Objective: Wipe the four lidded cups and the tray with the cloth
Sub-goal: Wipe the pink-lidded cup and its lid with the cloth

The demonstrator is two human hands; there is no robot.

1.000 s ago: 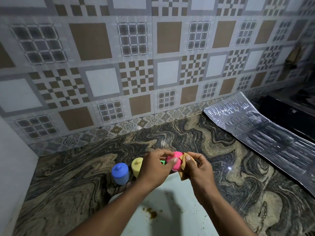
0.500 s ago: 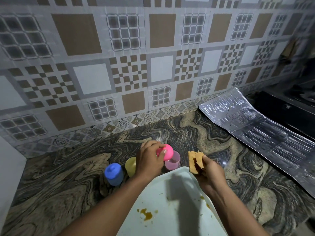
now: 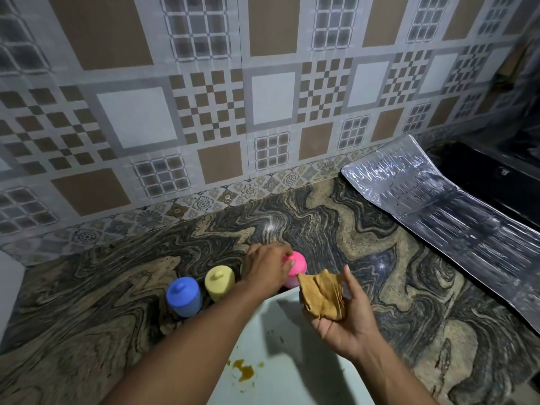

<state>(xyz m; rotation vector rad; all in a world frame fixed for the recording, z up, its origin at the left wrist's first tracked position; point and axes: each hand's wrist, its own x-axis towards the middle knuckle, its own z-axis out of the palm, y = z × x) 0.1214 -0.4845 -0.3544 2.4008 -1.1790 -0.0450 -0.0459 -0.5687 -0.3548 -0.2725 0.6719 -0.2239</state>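
A row of lidded cups stands on the marbled counter just beyond the pale tray (image 3: pixel 292 361): a blue cup (image 3: pixel 184 296), a yellow cup (image 3: pixel 219 282) and a pink cup (image 3: pixel 296 270). A sliver of green cup shows behind my left hand (image 3: pixel 264 270), which grips the lid of the pink cup. To its right, over the tray's far corner, my right hand (image 3: pixel 342 320) lies palm up and holds the crumpled brown cloth (image 3: pixel 320 296). The tray carries an orange-brown stain (image 3: pixel 244 371).
A shiny foil sheet (image 3: pixel 438 206) lies on the counter at the right, with a dark appliance (image 3: pixel 496 182) behind it. The tiled wall (image 3: pixel 204 112) closes the counter at the back. A white surface (image 3: pixel 8 287) stands at the far left.
The pink lid, wiped in the air with the cloth a second ago, now sits on the pink cup on the counter. My right hand has drawn the cloth away to the right and turned palm up.
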